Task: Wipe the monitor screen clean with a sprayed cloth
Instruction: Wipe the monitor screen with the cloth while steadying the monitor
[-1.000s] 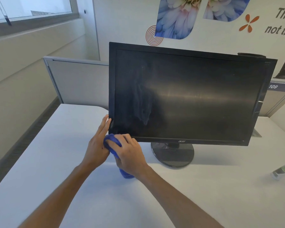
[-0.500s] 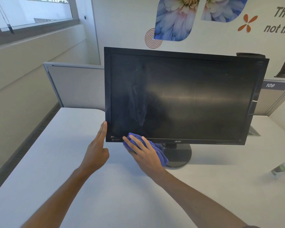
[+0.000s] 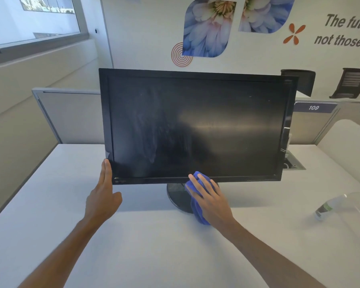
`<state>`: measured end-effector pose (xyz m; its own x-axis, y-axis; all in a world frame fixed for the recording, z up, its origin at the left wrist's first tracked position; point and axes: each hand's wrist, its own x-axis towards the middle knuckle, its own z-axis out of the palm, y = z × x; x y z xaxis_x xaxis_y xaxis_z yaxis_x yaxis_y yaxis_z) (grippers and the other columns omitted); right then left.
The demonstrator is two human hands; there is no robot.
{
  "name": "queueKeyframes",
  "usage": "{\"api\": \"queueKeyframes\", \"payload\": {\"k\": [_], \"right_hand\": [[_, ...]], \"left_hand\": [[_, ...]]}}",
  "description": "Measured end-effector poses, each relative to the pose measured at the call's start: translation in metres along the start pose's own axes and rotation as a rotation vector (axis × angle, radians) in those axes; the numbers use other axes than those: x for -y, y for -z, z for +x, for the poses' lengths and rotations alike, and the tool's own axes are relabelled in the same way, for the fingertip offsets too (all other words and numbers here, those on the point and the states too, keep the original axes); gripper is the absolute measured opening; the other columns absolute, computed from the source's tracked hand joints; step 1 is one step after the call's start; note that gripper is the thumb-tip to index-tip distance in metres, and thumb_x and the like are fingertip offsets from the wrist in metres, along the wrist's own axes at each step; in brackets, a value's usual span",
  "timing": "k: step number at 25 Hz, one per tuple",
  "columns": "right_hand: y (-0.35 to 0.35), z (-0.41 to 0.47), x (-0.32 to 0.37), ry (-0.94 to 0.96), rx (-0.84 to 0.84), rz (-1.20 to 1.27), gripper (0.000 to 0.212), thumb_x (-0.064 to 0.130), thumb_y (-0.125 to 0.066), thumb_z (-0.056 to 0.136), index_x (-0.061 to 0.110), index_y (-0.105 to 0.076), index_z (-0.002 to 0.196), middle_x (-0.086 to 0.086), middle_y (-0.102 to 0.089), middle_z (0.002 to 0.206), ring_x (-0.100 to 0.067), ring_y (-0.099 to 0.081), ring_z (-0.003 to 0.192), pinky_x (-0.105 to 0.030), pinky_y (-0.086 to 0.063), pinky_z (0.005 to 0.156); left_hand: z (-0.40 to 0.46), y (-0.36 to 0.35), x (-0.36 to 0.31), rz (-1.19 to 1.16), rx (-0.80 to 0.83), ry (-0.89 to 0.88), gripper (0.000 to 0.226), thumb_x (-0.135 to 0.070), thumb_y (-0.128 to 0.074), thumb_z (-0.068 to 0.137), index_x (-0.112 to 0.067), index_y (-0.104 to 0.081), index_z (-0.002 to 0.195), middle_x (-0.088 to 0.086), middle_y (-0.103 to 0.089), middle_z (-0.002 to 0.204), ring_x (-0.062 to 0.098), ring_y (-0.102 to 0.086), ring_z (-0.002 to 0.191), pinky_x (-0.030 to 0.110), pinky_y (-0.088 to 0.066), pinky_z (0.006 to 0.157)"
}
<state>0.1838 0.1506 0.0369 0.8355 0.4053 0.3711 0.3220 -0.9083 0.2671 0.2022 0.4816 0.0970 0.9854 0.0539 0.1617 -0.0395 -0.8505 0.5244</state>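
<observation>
A black monitor (image 3: 195, 125) stands on a round base on the white desk (image 3: 154, 246), its dark screen showing pale smears left of centre. My left hand (image 3: 103, 196) is flat, its straight fingers touching the monitor's lower left corner. My right hand (image 3: 211, 199) presses a bunched blue cloth (image 3: 197, 210) against the bottom bezel, a little left of its middle, with the fingers stretched over the cloth. The cloth hangs down in front of the base.
A spray bottle (image 3: 328, 206) lies on the desk at the right. A grey partition (image 3: 71, 117) runs behind the desk, with a cable opening (image 3: 293, 163) at the right rear. Two office chairs (image 3: 351, 82) stand beyond the partition.
My right hand has slid the blue cloth rightward along the bottom bezel from the lower left corner. My left hand has stayed at that corner, fingers straightening.
</observation>
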Motion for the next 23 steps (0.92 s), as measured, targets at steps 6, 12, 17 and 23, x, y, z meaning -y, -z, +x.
{"api": "queueKeyframes", "payload": {"k": [6, 12, 17, 23], "right_hand": [[-0.009, -0.052, -0.071, -0.135, 0.029, -0.005, 0.066, 0.015, -0.067, 0.084, 0.017, -0.042, 0.145, -0.01, -0.028, 0.158, -0.035, -0.023, 0.145, -0.047, -0.035, 0.112], [-0.019, -0.085, -0.131, -0.181, 0.076, 0.01, 0.067, 0.02, -0.078, 0.076, 0.012, -0.052, 0.137, -0.012, -0.037, 0.153, -0.038, -0.031, 0.141, -0.046, -0.033, 0.109], [-0.022, -0.109, -0.165, -0.238, 0.057, 0.01, 0.074, 0.018, -0.078, 0.075, 0.014, -0.043, 0.14, -0.015, -0.035, 0.153, -0.042, -0.032, 0.139, -0.048, -0.034, 0.109], [-0.017, -0.13, -0.183, -0.423, 0.026, 0.098, 0.05, 0.015, -0.046, 0.092, 0.013, -0.045, 0.142, -0.009, -0.017, 0.16, -0.039, -0.027, 0.142, -0.047, -0.048, 0.1]], "left_hand": [[-0.001, -0.01, -0.009, 0.03, -0.061, 0.043, 0.103, -0.006, -0.062, 0.083, -0.024, 0.013, 0.151, -0.001, -0.001, 0.163, 0.014, -0.041, 0.058, 0.02, -0.036, 0.044], [-0.001, -0.017, -0.013, 0.064, -0.109, 0.063, 0.104, -0.004, -0.063, 0.082, -0.022, 0.011, 0.152, 0.001, -0.001, 0.163, 0.016, -0.04, 0.056, 0.02, -0.036, 0.045], [0.0, -0.019, -0.014, 0.066, -0.127, 0.06, 0.105, -0.002, -0.064, 0.081, -0.022, 0.011, 0.152, 0.003, -0.003, 0.163, 0.024, -0.047, 0.061, 0.023, -0.038, 0.046], [-0.001, -0.018, -0.02, 0.078, -0.141, 0.07, 0.1, -0.003, -0.063, 0.084, -0.018, 0.007, 0.153, 0.005, -0.006, 0.162, 0.038, -0.057, 0.083, 0.025, -0.035, 0.051]]}}
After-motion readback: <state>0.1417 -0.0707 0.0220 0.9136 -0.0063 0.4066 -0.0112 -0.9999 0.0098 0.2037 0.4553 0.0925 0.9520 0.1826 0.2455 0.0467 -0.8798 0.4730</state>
